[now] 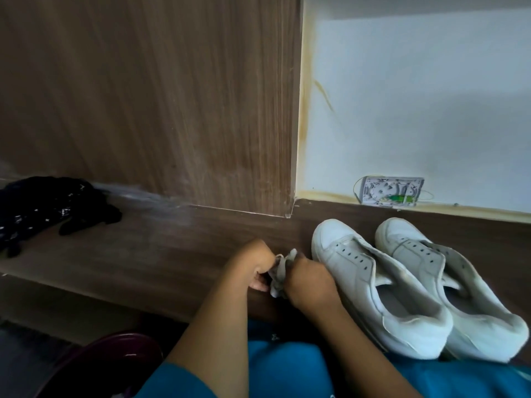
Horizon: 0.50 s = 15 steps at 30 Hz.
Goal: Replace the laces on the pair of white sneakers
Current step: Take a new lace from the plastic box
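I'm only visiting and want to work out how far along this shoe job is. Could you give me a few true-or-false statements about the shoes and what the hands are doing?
1. Both sneakers are fully laced. False: the eyelets of the sneaker by the hands and of the outer sneaker are empty.
2. The left hand and the right hand both grip a whitish bundle, probably laces. True.
3. The sneakers stand side by side, toes toward the wall. True.
4. The dark cloth lies on top of the sneakers. False: the dark cloth lies apart from them, far to the left on the wooden surface.
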### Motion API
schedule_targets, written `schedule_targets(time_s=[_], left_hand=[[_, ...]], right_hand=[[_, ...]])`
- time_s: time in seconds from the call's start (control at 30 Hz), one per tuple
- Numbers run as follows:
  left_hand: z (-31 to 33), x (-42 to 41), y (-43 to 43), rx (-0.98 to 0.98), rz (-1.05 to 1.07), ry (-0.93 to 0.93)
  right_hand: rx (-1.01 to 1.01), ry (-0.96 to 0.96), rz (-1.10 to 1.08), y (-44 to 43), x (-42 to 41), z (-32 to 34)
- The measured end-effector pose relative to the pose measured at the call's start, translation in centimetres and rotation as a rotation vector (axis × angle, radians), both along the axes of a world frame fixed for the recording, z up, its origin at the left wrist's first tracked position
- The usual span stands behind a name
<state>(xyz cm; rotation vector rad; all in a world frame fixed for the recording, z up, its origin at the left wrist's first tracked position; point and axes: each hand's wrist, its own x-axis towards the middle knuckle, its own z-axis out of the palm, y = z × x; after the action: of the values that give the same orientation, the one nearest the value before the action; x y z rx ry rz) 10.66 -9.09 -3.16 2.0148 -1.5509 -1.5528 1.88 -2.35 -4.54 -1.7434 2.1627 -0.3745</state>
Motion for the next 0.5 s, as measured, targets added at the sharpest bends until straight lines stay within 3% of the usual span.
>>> schedule_targets(time_s=[0.13, 0.27, 0.5], left_hand=[[0.1, -0.8, 0.3, 0.018, 0.09, 0.161], [1.0, -1.0, 0.9, 0.129, 0.134, 0.373], [1.7, 0.1, 0.6, -0.289, 0.082, 0.143]], right_hand=[[0.034, -0.238, -0.016, -0.1, -0.1, 0.6], [-0.067, -0.405, -0.07, 0.1, -1.0, 0.0], [-0.246, -0.526, -0.06, -0.6, 0.1, 1.2]])
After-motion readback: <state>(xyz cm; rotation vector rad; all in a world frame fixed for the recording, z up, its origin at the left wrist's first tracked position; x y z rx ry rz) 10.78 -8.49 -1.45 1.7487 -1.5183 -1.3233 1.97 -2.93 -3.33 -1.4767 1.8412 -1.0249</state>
